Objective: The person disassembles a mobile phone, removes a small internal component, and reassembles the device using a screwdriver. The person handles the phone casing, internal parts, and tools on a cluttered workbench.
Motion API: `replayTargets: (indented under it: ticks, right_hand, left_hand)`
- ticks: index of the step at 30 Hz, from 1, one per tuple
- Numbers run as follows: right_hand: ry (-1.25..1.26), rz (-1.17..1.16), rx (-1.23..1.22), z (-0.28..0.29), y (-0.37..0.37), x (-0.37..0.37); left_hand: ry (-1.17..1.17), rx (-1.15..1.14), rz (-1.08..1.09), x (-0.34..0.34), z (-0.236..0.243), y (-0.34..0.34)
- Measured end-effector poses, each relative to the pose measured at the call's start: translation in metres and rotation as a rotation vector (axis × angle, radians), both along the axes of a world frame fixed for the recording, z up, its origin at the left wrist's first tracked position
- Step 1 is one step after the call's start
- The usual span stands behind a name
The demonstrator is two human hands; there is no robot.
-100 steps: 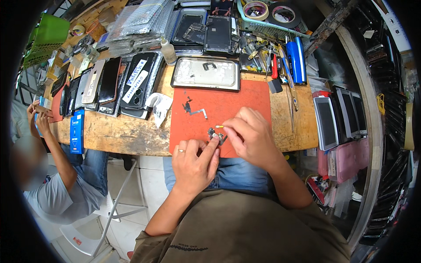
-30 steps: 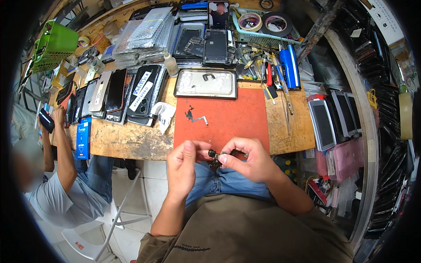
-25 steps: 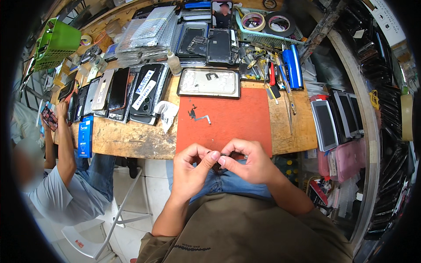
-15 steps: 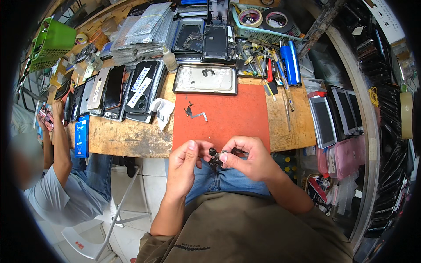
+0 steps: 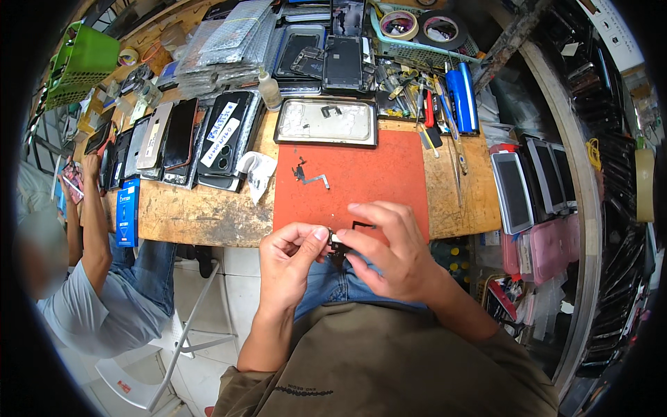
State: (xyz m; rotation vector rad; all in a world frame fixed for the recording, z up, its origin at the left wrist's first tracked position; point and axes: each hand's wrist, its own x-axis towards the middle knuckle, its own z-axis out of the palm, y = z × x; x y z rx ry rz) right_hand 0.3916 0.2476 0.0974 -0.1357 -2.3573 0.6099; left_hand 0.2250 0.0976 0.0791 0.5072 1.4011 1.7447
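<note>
My left hand (image 5: pixel 283 264) pinches a small black electronic part with a ribbon cable (image 5: pixel 338 247) between thumb and forefinger over the front edge of the orange mat (image 5: pixel 382 174). My right hand (image 5: pixel 392 257) has its fingers spread apart, with a fingertip touching the part's light patch and a thin black strip showing among them. Higher on the mat lies a loose black-and-silver flex cable (image 5: pixel 313 179). Behind the mat, a pale tray (image 5: pixel 292 132) in a dark frame carries small dark pieces.
Phones (image 5: pixel 180 135), a glue bottle (image 5: pixel 269 92), tools (image 5: pixel 406 97), a blue cylinder (image 5: pixel 460 101) and a basket of tape rolls (image 5: pixel 389 48) crowd the wooden bench (image 5: pixel 194 215). A co-worker (image 5: pixel 97 292) at left holds a phone. Stacked devices (image 5: pixel 514 194) stand at the right.
The part has left the mat for my hands at the front edge, and the yellow swab is out of my right hand. Just now my right fingers spread and lifted while my left thumb closed on the part.
</note>
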Motion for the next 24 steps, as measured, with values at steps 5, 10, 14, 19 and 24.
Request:
replayTargets:
  ticks: [5, 10, 14, 19, 24]
  right_hand:
    - [0.136, 0.027, 0.050, -0.011, 0.000, -0.009]
    - [0.144, 0.007, -0.417, -0.010, -0.011, -0.008]
    - [0.086, 0.037, -1.001, -0.008, -0.020, -0.005]
    - [0.061, 0.116, -1.204, -0.008, -0.018, -0.006]
    - [0.157, 0.102, -1.242, -0.012, -0.019, -0.010]
  left_hand:
    - [-0.043, 0.006, -0.033, -0.003, 0.004, -0.001]
    - [-0.020, 0.050, -0.005, 0.006, 0.003, 0.001]
    - [-0.019, 0.098, -0.008, 0.011, 0.002, 0.001]
    - [0.035, 0.176, -0.003, 0.012, 0.002, -0.004]
    - [0.014, 0.205, 0.000, 0.015, -0.002, -0.002]
